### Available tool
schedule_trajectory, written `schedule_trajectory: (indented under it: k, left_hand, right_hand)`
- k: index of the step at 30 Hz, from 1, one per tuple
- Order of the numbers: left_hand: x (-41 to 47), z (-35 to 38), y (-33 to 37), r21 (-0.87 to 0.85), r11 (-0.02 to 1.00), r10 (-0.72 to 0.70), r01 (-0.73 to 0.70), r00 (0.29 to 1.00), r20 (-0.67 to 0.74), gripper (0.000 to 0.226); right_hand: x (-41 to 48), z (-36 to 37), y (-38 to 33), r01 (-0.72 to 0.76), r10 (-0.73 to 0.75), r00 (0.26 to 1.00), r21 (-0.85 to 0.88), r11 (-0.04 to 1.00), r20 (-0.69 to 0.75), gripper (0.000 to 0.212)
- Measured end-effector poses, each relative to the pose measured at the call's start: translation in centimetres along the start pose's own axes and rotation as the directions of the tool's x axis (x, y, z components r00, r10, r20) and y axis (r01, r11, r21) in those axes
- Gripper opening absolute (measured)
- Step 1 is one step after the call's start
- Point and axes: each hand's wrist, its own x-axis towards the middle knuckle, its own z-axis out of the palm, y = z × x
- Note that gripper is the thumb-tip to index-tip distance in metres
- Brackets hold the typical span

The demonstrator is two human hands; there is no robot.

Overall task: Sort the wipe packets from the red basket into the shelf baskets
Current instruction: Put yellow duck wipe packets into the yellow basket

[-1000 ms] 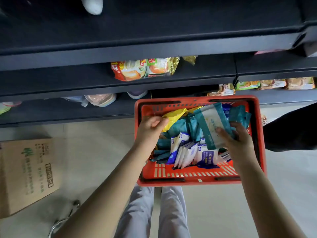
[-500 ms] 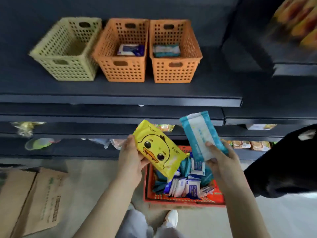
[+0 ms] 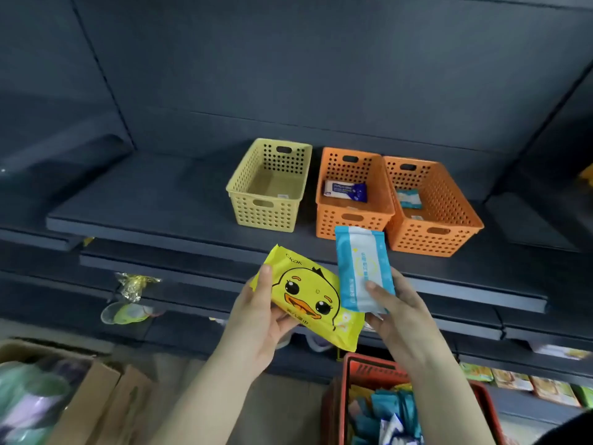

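Gripping a yellow packet (image 3: 308, 297), the left hand (image 3: 256, 322) rises beside the right hand (image 3: 398, 313), fingers clamped on a blue packet (image 3: 364, 271), below 3 shelf baskets (image 3: 353, 191).

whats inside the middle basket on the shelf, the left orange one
One white and dark blue wipe packet lies on the floor of the middle orange basket, toward its back. Nothing else shows there. The near wall hides the strip of floor just behind it.
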Motion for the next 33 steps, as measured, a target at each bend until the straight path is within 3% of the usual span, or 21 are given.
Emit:
schedule_trajectory:
  k: [6,13,17,21,28,33]
  left_hand:
    - [2.0,-5.5,6.9,0.039,0.994,-0.109,0.104,0.982,0.154,0.033]
    - [5.2,-6.1,10.1,-0.007,1.000,-0.020,0.021,0.988,0.151,0.030]
    - [7.7,-4.5,10.9,-0.036,0.999,-0.016,0.021,0.989,0.144,0.025]
    - [11.2,-1.8,11.6,-0.004,1.000,0.001,-0.001,0.988,0.154,0.027]
    - [19.4,6.1,12.2,0.065,0.996,0.049,-0.057,0.990,0.129,0.029]
    - [24.7,11.3,11.4,0.095,0.994,0.048,-0.057,0.995,0.090,0.032]
  right_hand:
    - [2.4,7.8,1.7,0.060,-0.056,0.996,0.059,0.996,-0.069,0.038]
    - [4.8,10.8,0.5,0.127,-0.122,0.983,0.032,0.991,-0.136,0.036]
    - [6.7,10.0,-0.8,0.144,-0.151,0.946,-0.045,0.989,-0.287,0.031]
    - [9.5,8.1,-2.2,0.187,-0.178,0.895,-0.020,0.982,-0.409,0.020]
    - [16.8,2.9,-7.8,0.287,-0.199,0.837,0.100,0.953,-0.509,0.027]
    - [21.7,-1.8,-11.9,0.230,-0.256,0.695,-0.129,0.965,-0.672,0.013]
